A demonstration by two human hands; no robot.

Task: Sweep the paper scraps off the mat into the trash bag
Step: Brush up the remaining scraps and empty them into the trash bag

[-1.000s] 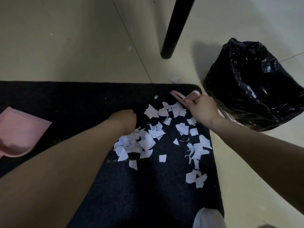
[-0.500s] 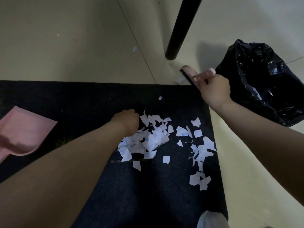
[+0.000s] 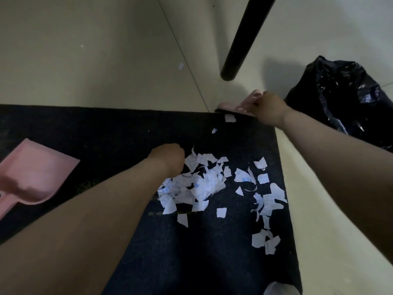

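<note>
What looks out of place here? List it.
One paper scrap lies on the floor tile beyond the mat, apart from the main pile. The pink dustpan lies unused at the left, away from the scraps.

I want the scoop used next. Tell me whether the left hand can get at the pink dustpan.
Probably yes. The left hand rests by the scrap pile, and the pink dustpan lies on the mat to its left with only bare mat between.
</note>
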